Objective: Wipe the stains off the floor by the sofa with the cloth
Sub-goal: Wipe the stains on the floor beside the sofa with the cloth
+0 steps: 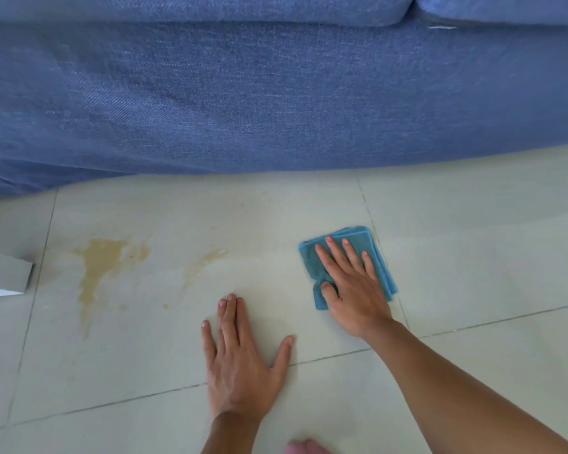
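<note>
While the left hand lies flat and spread on the floor, the right hand presses flat, fingers spread, on the folded blue cloth, right of the yellowish stains, near the sofa.

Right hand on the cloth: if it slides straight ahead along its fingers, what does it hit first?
Bare floor first, then likely the sofa base. The right hand lies flat on the cloth, fingers aimed slightly left.

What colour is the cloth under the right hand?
Teal blue cloth, seen in the head view.
</note>
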